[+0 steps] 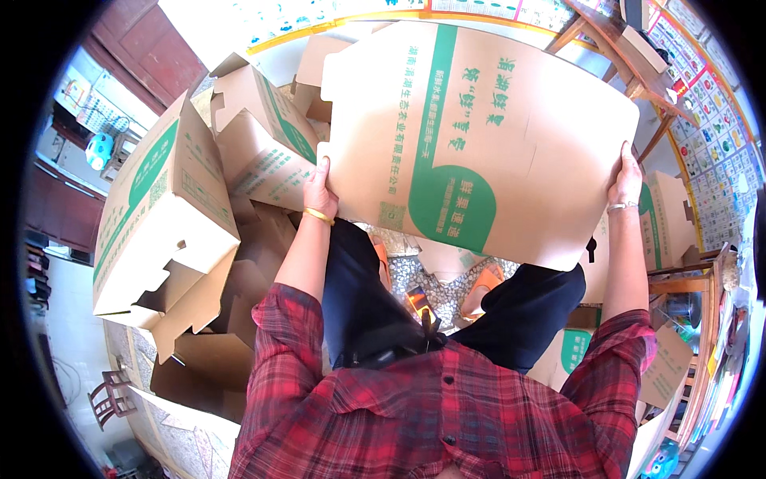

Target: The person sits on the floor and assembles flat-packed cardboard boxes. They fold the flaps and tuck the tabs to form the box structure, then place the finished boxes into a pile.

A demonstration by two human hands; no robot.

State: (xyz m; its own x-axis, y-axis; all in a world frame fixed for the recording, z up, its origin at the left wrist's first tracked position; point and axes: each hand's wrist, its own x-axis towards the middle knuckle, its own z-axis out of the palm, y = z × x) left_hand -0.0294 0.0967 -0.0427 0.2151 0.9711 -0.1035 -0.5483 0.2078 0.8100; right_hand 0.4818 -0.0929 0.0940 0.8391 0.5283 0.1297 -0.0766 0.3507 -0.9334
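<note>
A large flat piece of brown cardboard (527,152) with green printing is held up in front of me, above my knees. At its left edge my left hand (321,194) is closed, gripping the border. My right hand (626,182) grips the opposite edge, thumb along the side. The cardboard covers much of what lies behind it. Close to my left arm stands a cardboard box (163,199) with a slotted, folded end, and another partly opened box (267,144) sits behind it.
More cardboard boxes (664,219) stand at my right, near a wooden shelf (686,284). A wooden table (618,52) is at the far right. An orange-and-black tool-like object (418,302) lies between my feet. A small chair (109,397) stands at the lower left.
</note>
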